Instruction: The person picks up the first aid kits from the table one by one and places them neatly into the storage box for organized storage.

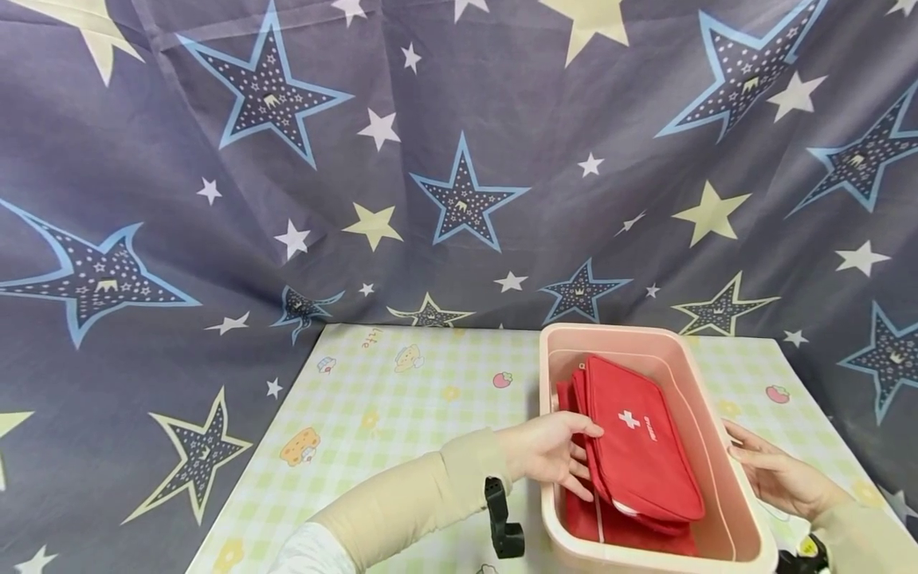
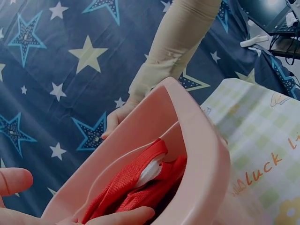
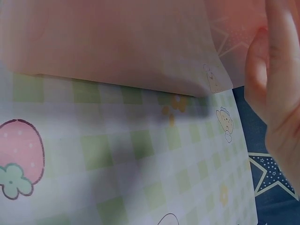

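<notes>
A pink plastic bin stands on the table, holding a red first-aid pouch with a white cross. The pouch leans at a slant over more red fabric at the bin's bottom. My left hand reaches over the bin's left rim, fingers spread and thumb overlapping the pouch's left edge. In the left wrist view, the pouch has a white patch at its end. My right hand is at the bin's right outer side, its fairly straight fingers right at the rim.
A green-and-white checked cloth with cartoon prints covers the table. Behind it hangs a dark star-patterned curtain. A dark screen and cables show in the left wrist view's upper right corner.
</notes>
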Tool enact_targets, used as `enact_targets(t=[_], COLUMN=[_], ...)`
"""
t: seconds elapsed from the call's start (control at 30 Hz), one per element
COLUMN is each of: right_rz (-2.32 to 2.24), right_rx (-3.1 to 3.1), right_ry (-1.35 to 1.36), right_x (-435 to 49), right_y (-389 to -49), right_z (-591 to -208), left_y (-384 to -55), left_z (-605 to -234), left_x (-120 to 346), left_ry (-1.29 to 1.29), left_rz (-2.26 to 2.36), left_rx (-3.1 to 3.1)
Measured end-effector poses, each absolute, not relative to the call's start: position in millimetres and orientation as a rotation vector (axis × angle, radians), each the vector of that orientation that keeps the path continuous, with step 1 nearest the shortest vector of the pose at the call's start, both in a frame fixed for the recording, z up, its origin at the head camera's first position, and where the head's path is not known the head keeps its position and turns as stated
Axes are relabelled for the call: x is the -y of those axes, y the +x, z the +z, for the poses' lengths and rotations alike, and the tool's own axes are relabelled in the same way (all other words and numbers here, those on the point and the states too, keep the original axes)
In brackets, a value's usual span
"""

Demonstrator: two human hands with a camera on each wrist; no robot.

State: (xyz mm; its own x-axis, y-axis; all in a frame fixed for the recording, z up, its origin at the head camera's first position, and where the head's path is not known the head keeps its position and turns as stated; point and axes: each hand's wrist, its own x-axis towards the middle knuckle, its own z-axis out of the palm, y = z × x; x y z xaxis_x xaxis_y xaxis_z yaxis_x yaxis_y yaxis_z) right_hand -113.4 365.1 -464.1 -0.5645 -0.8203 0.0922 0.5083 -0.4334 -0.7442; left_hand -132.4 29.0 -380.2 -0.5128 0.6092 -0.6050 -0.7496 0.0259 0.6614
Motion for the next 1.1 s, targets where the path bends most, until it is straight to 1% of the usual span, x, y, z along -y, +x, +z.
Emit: enact_targets(t=[0.47, 1.1], right_rz=[-2.051, -2.039], right_rx=[-0.856, -0.835], right_ry=[-0.573, -0.572], right_x=[-365.8, -368.0], right_y=[-115.3, -113.4], right_z=[-466.3, -462.9], left_y=[-134.3, -142.8], left_z=[-376.0, -374.6], left_x=[-13.4, 8.1], left_ry=[-0.121, 0.050], left_rz=[1.708, 1.789], left_rx=[-1.221, -1.262])
